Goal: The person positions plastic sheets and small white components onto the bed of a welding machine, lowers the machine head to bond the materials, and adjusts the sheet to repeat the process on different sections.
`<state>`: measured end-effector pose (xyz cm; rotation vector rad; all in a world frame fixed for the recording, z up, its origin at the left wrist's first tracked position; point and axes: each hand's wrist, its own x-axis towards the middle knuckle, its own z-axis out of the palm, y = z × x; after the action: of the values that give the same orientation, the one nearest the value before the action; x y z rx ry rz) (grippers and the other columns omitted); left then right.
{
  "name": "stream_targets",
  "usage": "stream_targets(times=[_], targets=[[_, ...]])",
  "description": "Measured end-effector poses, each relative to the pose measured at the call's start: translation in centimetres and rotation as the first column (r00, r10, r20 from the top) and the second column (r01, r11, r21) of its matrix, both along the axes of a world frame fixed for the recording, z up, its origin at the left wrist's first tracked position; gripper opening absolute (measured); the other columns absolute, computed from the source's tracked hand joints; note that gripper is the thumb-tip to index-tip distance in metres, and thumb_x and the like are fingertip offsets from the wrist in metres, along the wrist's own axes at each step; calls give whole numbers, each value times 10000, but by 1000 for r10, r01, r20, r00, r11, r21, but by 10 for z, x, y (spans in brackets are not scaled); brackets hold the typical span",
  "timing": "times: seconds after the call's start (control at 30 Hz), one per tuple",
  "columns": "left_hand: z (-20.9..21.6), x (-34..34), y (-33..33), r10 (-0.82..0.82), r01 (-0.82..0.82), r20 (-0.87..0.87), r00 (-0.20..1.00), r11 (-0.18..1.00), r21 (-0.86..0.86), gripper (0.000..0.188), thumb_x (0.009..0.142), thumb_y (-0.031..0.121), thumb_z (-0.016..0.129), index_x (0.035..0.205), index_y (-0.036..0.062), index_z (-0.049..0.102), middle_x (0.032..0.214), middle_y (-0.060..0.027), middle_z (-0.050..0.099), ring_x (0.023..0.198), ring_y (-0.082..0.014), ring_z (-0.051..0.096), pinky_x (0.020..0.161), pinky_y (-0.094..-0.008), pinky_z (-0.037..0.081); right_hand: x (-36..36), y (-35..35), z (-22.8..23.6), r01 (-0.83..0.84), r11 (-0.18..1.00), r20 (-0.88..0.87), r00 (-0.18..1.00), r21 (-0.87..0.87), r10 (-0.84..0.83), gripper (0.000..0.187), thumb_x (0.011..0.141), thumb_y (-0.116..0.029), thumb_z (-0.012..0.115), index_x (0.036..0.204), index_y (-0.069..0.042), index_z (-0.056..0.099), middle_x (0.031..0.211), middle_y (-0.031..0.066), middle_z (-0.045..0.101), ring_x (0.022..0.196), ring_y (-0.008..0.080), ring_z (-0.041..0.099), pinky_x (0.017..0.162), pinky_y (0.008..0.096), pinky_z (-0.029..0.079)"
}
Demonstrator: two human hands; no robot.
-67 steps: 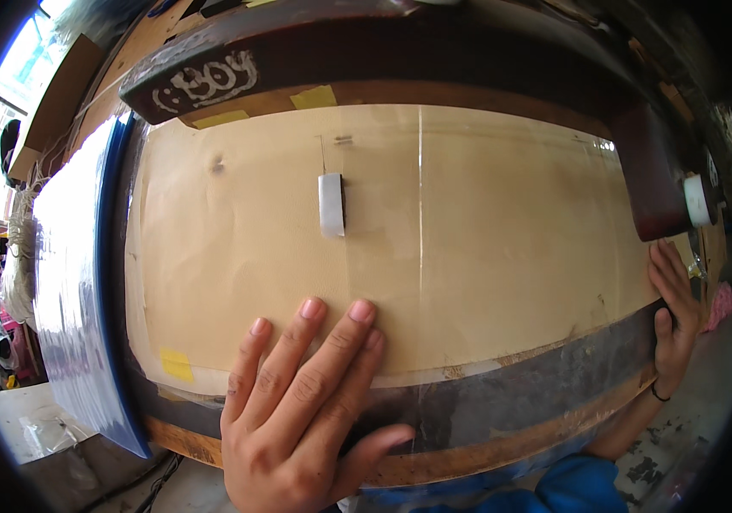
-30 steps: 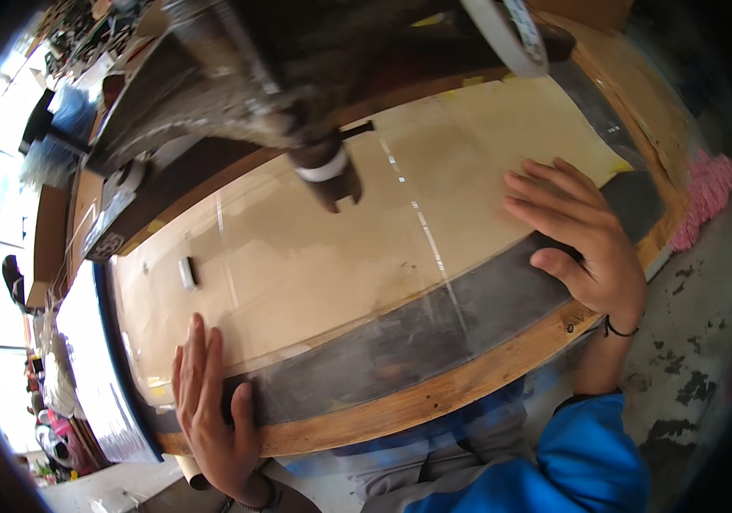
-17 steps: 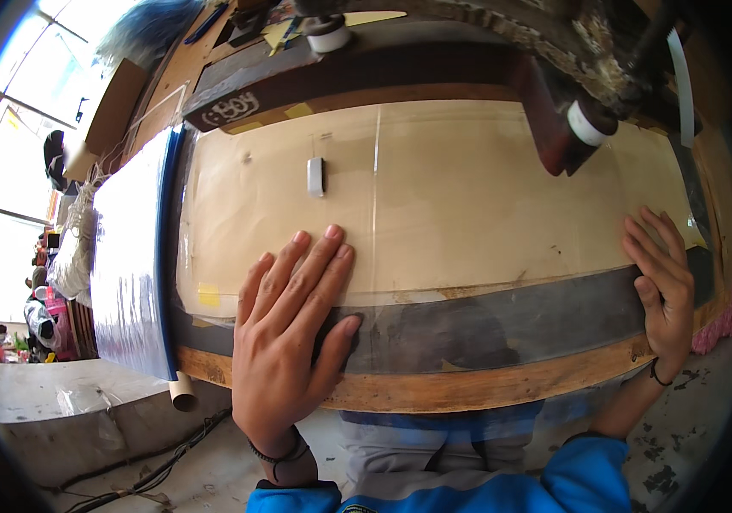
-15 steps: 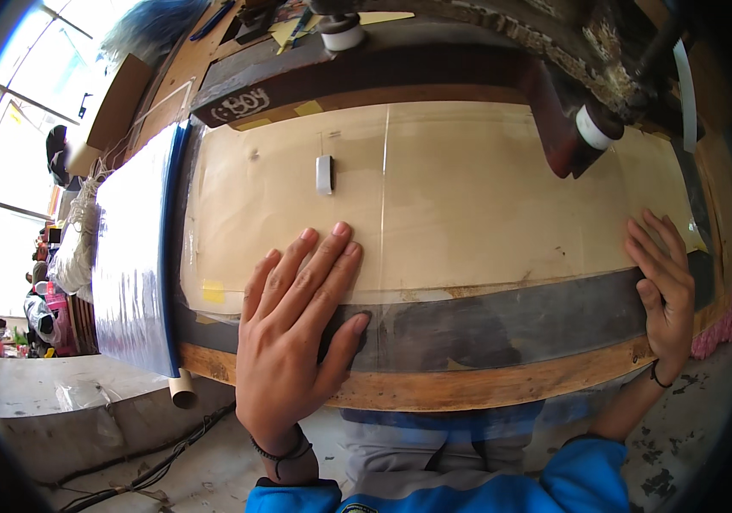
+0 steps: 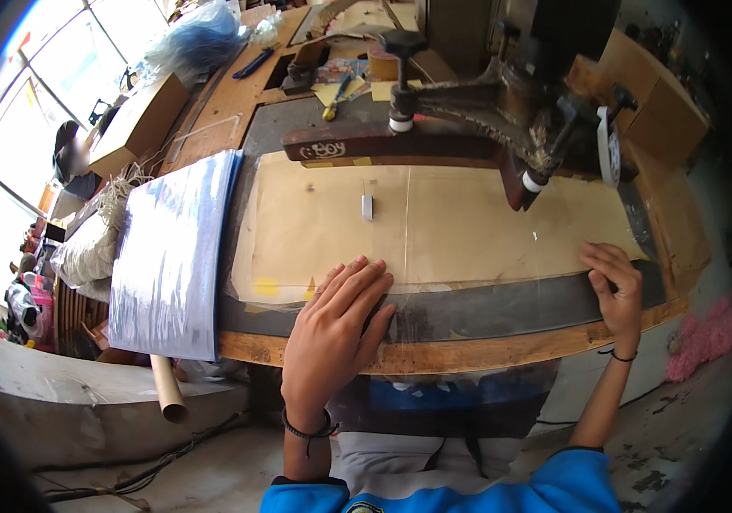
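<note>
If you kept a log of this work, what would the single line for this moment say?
left hand: flat on clear plastic sheet | right hand: presses sheet's right edge | under sheet: tan board | above: machine arm | left: plastic stack

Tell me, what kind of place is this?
Probably a small workshop. A heavy metal machine arm hangs over a worn wooden bench, a stack of plastic sheets lies beside it, and cardboard boxes and tools clutter the back. Both hands, left and right, press a clear sheet flat.
</note>
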<state>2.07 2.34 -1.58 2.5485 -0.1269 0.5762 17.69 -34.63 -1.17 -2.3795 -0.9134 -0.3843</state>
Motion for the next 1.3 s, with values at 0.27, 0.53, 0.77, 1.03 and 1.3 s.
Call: stream_targets(times=[0.27,0.53,0.77,1.03,1.3], targets=[[-6,-4,4,-18,16,34,999,997,70,282,946,168,627,1177,10,665,1280,-130,637,1270,-306,561,1113,-454,405,-5,-1,-2,2,1000,-26,1000,26,-2,316,958,-273,649,1068,13,729,1157,139,722,1123,308,645,972,385,490],[-1,-5,-2,-6,6,48,999,1000,1,242,904,104,655,1126,16,689,1214,-132,668,1230,-344,590,1069,-453,447,-7,-3,-5,21,998,-8,1000,57,-20,303,962,-269,644,1057,4,734,1138,137,727,1105,301,654,963,384,492],[-2,-3,-1,1,-1,50,999,1000,-5,232,890,96,670,1109,23,698,1196,-123,677,1224,-344,595,1057,-454,458,-6,0,-3,32,995,5,999,93,-32,268,961,-235,640,1017,7,739,1105,132,735,1084,291,662,932,380,510],[-2,-2,0,8,-8,18,1000,1000,1,258,873,95,687,1124,35,703,1196,-121,685,1228,-332,598,1071,-454,451,-8,-3,-4,36,990,29,999,140,-40,251,962,-207,633,986,23,731,1044,132,741,1028,287,670,906,373,512],[3,-3,0,-10,10,-16,1000,1000,-13,289,859,116,716,1138,41,702,1215,-120,679,1245,-332,587,1086,-461,440,-8,-3,-3,24,990,60,998,139,-33,264,973,-214,621,967,26,730,988,125,743,975,283,672,896,382,507]])
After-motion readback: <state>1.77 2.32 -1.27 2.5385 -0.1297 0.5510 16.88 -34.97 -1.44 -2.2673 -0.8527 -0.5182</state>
